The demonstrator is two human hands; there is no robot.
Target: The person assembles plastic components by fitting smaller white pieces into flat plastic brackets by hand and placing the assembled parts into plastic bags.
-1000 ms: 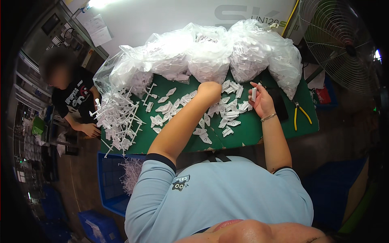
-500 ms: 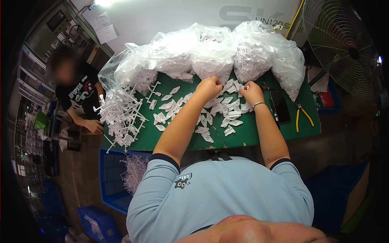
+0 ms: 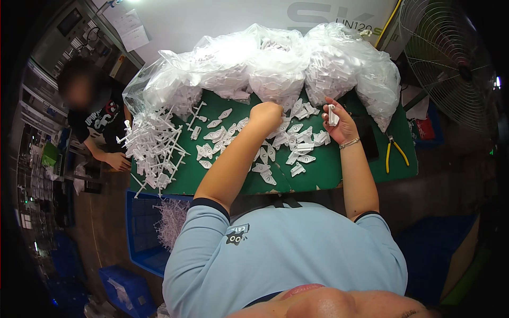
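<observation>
A small elongated white plastic piece (image 3: 333, 115) is held upright in the right hand (image 3: 343, 126), clamped between the thumb and the fingers, with the palm turned partly inward; a thin silver-coloured bracelet (image 3: 350, 143) is worn at that wrist; the left hand (image 3: 266, 117) is held over the middle of the dark green tabletop (image 3: 326, 165), its back turned up and its fingers curled; its fingertips are hidden, so it cannot be told whether anything is gripped there; the two hands are held apart, with loose white parts seen between them.

Flat white diamond-shaped plastic parts (image 3: 306, 158) are scattered below and around both hands, some of them overlapped; a tangled heap of thin white plastic sprues (image 3: 154, 153) is piled at the left end of the tabletop; clear plastic bags filled with white parts (image 3: 273, 79) are lined up along the far edge; a flat black rectangular object (image 3: 367, 140) is partly covered by the right wrist; pliers with yellow handles (image 3: 388, 153) are laid near the right end; below the left edge a blue plastic crate (image 3: 133, 233) is placed, with pale thin scraps (image 3: 170, 220) inside.
</observation>
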